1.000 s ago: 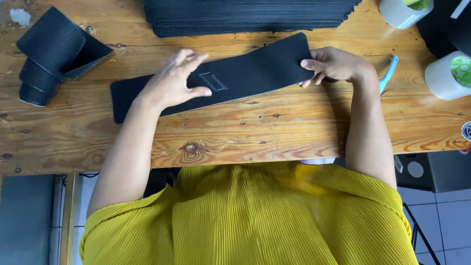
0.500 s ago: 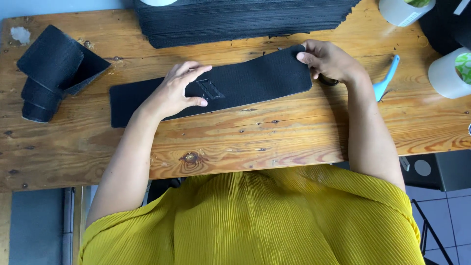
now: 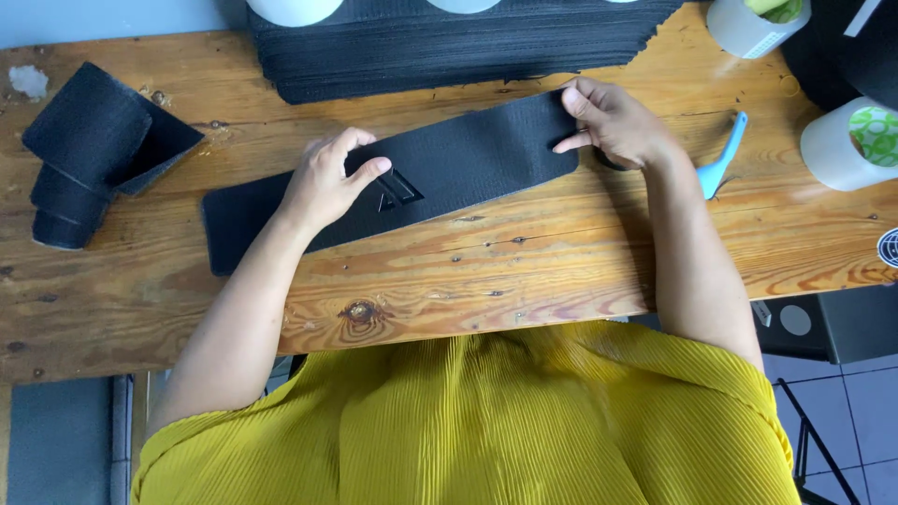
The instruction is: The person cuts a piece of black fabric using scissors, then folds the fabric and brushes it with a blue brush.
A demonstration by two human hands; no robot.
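- A stack of black sheets (image 3: 468, 42) lies along the far edge of the table (image 3: 561, 271); black rolls (image 3: 89, 154) sit near its left edge, tape rolls (image 3: 847, 140) and a blue tool (image 3: 722, 159) near the right.
- The strip (image 3: 468, 164) is long, black, textured, with a raised mark, lying slanted across the middle.
- The left hand (image 3: 327, 182) rests on it with loosely curled fingers; the right hand (image 3: 613, 122) pinches its right end.
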